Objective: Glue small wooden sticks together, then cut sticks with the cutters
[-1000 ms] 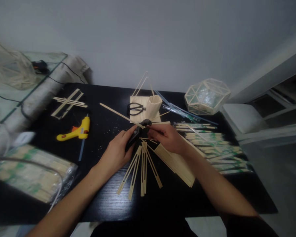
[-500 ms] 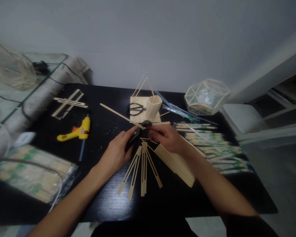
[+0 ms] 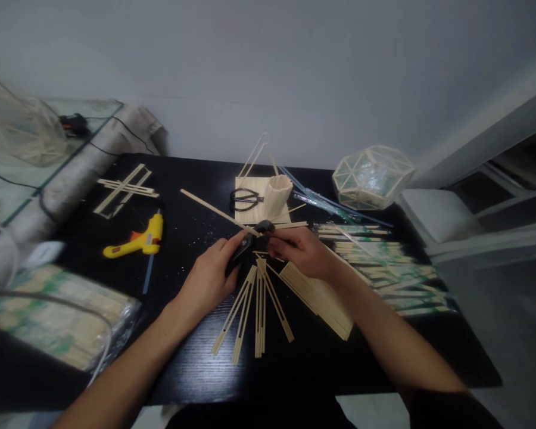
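Observation:
My left hand [image 3: 217,268] is closed round a black hand tool [image 3: 241,253], whose exact kind I cannot make out. A long thin wooden strip [image 3: 214,208] slants down from the left and crosses the tool's head. Its lower end runs to the pinched fingertips of my right hand [image 3: 301,250], which partly hide it. Below the hands, several slotted bundles of narrow sticks [image 3: 259,310] fan out on the black table [image 3: 183,369]. A stack of flat wooden strips [image 3: 319,298] lies partly under my right forearm.
Beyond my hands, black-handled scissors [image 3: 245,199] and a wooden cup-like tube [image 3: 277,195] rest on a slatted wooden base [image 3: 243,217]. To the left are a yellow glue gun [image 3: 149,238], crossed strips [image 3: 125,189] and a bagged pack [image 3: 62,316]. Packaged sticks [image 3: 384,262] and a faceted frame [image 3: 373,176] occupy the right.
Almost nothing differs. My hands, the black tool and the wooden strip hold nearly the same position, and the whole view has shifted very slightly.

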`<state>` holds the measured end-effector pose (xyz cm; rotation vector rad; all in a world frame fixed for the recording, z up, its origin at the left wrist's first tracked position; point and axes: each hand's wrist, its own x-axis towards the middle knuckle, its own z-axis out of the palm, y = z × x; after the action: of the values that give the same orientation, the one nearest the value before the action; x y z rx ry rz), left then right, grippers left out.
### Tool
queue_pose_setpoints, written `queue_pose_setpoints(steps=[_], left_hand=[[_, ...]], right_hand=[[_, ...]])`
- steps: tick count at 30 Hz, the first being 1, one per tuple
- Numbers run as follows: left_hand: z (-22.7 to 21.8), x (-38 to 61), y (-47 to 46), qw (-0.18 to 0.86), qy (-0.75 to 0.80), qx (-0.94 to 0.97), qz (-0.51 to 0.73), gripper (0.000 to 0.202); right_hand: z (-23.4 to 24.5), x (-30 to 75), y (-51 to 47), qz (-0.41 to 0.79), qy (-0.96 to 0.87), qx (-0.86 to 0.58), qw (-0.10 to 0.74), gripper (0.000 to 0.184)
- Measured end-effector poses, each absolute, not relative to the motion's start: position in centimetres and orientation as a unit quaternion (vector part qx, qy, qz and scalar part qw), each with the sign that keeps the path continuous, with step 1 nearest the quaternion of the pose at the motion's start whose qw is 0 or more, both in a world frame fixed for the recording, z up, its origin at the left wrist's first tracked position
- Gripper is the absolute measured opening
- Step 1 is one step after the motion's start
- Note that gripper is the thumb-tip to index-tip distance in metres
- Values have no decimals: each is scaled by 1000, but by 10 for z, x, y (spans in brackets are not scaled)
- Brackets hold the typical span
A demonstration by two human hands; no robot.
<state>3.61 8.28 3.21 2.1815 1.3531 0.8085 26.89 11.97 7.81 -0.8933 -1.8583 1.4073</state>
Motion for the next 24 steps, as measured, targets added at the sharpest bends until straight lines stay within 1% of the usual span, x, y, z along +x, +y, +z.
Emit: queue_pose_setpoints(steps=[10,16,19,21,24], left_hand=[[32,33,80,210,489,793,295,62],[33,35,82,171,499,803,277,56],[31,35,84,163,503,802,277,59],[30,33,85,155,515,791,290,59],[29,29,89,127,554,764,305,44]], right_hand=[[87,268,118,545,-701,-340,310,44],[85,268,119,545,-710,-317,314,40],[88,273,121,540,-721,-326,287,37],[92,281,125,523,-738,-342,255,34],[94,298,134,455,-771,-393,210,29]])
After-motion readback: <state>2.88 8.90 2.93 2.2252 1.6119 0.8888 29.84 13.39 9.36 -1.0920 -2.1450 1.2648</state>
